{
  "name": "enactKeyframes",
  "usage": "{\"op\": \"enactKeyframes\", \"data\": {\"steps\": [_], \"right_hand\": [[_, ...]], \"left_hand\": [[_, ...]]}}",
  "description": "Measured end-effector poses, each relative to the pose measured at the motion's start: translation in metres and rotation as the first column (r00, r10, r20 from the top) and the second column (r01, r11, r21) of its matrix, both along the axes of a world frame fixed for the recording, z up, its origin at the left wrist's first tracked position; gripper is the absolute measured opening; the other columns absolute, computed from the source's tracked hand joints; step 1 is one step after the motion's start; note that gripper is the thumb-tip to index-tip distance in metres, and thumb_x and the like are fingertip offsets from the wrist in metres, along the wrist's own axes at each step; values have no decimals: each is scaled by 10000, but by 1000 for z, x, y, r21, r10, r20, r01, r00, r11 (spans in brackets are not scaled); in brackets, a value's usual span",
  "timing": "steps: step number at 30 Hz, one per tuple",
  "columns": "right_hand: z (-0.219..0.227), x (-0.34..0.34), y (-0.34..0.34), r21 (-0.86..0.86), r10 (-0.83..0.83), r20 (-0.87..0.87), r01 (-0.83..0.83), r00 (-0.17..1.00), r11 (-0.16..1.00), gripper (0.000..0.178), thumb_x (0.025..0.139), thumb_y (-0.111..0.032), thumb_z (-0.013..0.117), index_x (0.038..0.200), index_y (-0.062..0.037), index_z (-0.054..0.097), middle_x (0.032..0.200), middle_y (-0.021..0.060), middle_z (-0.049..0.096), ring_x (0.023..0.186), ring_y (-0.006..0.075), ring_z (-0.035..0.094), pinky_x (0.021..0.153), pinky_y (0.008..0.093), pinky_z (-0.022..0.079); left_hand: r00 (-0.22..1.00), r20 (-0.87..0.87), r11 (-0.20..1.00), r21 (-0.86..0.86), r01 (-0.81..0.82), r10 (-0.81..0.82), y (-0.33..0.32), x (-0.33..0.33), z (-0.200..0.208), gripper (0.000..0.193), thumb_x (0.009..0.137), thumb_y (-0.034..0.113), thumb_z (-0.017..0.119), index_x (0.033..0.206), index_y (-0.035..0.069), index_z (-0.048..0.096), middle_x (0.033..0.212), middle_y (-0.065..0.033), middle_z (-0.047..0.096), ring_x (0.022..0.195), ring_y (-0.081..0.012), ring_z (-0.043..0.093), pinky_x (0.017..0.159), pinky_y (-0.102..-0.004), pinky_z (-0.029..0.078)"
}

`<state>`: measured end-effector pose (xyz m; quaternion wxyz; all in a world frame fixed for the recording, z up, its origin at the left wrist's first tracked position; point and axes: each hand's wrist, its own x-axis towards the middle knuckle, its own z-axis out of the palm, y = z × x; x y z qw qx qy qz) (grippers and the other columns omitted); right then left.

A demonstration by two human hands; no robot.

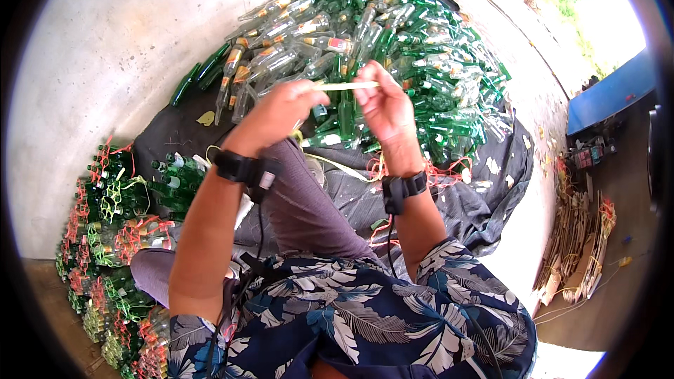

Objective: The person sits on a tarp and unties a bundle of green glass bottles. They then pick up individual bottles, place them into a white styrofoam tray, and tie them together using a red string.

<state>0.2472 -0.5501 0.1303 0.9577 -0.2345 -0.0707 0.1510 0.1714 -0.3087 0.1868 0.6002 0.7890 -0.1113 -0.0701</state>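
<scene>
A pale yellow-green plastic strip (344, 86) is stretched level between my two hands, in front of the bottle pile. My left hand (279, 111) is closed around its left end, the back of the hand toward me. At the other end, my right hand (387, 107) pinches the strip between thumb and fingers, its palm partly turned up. Just beyond the hands lies a big heap of green and clear glass bottles (340, 44), many with labels. Another pale strip (344, 167) lies loose on the dark sheet below my hands.
Bundles of green bottles (116, 245) tied with red and yellow-green strips stand at the left. A black sheet (463, 203) spreads under the heap. Red strips (449, 168) lie near my right wrist. Flattened cardboard (579, 245) stands far right, below a blue panel (611, 95).
</scene>
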Motion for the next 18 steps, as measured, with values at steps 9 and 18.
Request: {"op": "enactKeyframes", "data": {"steps": [9, 18], "right_hand": [[-266, 74, -234, -74, -318, -730, 393, 604, 917, 275, 1090, -154, 446, 953, -24, 647, 831, 86, 702, 755, 205, 661, 835, 367, 553], [-235, 36, -186, -267, -156, -232, 92, 960, 959, 143, 1032, -105, 552, 1084, 1, 631, 1026, 119, 699, 959, 254, 677, 937, 400, 545]], "left_hand": [[673, -61, 481, -652, -586, 737, 157, -2, 17, 242, 1094, 215, 492, 1170, 23, 618, 624, 65, 345, 503, -59, 303, 465, -233, 284], [352, 661, 282, 216, -935, 662, 171, 16, -45, 488, 931, 178, 673, 1392, 46, 584, 1162, -186, 701, 1071, -350, 678, 942, -412, 526]]}}
